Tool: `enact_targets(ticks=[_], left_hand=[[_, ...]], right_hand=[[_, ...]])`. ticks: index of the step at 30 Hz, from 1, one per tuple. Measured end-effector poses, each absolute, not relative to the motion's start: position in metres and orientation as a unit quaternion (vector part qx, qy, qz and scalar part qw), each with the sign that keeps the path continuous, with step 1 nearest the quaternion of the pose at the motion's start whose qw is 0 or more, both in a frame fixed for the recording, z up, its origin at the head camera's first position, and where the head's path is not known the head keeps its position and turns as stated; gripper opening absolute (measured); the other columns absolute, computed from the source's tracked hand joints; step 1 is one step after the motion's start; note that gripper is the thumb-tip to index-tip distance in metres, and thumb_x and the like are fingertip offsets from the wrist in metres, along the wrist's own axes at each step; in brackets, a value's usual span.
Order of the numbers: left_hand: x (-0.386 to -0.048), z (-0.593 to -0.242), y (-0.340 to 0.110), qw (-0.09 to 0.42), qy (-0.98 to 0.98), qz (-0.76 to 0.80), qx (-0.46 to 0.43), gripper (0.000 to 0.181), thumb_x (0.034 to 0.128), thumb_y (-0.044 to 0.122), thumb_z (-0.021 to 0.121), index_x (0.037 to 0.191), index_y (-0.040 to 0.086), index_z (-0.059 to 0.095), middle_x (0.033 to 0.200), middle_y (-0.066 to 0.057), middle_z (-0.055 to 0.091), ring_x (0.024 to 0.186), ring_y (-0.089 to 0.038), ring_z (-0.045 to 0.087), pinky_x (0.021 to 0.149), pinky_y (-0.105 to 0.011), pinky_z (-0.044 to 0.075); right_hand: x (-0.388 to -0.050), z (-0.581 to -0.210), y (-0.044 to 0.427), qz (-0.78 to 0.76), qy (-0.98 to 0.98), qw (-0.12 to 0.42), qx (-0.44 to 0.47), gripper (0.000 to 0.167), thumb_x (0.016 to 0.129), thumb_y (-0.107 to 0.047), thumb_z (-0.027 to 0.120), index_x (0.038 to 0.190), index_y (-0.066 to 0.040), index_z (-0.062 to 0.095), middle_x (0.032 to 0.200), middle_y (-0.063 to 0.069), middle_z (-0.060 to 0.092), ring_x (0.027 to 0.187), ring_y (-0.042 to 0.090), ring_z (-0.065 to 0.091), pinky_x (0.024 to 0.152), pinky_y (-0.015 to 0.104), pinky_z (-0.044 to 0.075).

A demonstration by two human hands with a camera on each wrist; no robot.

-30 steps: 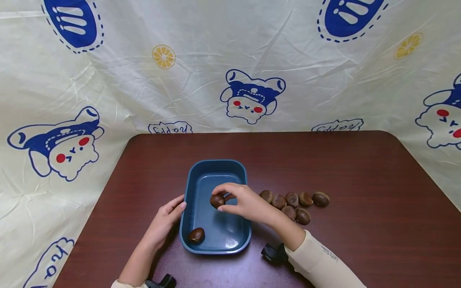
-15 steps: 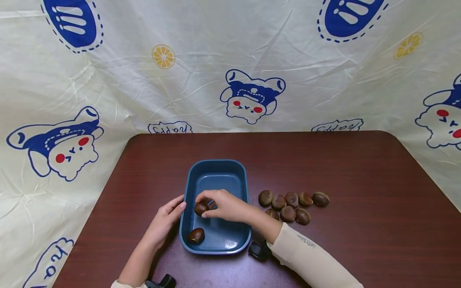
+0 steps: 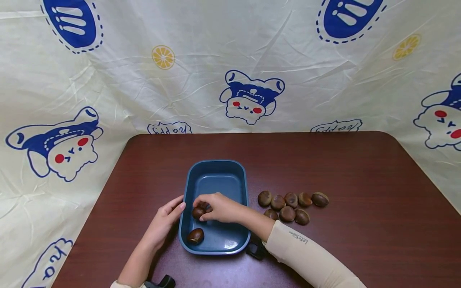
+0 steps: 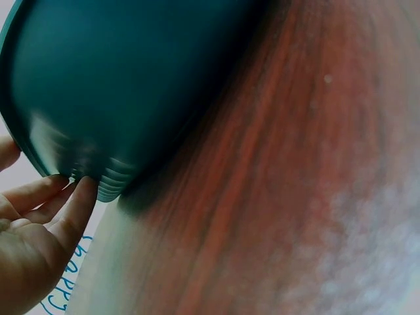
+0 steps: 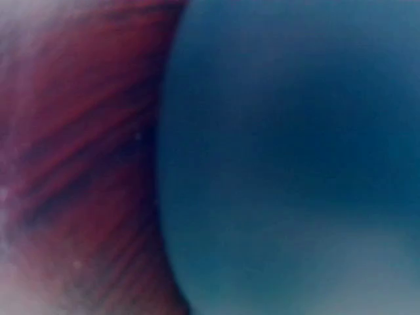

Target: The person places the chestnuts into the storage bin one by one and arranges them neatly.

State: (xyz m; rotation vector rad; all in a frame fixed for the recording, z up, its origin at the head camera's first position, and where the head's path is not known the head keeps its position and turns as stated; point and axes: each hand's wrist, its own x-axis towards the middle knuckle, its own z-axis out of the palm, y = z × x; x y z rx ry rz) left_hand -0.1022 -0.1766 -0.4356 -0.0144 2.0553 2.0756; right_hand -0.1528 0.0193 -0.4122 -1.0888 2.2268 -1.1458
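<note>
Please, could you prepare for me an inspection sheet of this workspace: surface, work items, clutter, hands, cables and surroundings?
Surface: dark reddish-brown table with wood grain.
Work items: blue tray; one loose chestnut in its near left corner; eight chestnuts on the table, right of the tray.
Clutter: nothing seen.
Hands: left hand touches the tray's left side; right hand holds another chestnut inside the tray, whether touching the bottom cannot be told. Black device at the right wrist, another at the left.
Cables: nothing seen.
Surroundings: whitish cloth with cartoon and orange-slice prints behind the table.
</note>
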Motion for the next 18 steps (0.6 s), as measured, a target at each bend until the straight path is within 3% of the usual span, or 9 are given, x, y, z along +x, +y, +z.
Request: enact_targets(ticks=[18], left_hand=[[-0.1015, -0.4357, -0.1759, 0.111, 0.696, 0.709, -0.001, 0.043, 0.0933, 0.020, 0.049, 0.131, -0.001, 0.043, 0.126, -0.017, 0.049, 0.109, -0.023, 0.049, 0.088, -0.027, 0.041]], right_hand=[[-0.1520, -0.4114, 0.0126, -0.335, 0.818, 0.222, -0.412, 0.026, 0.078, -0.007, 0.069, 0.103, -0.006, 0.060, 0.087, -0.003, 0.060, 0.077, 0.003, 0.055, 0.069, 0.014, 0.043]])
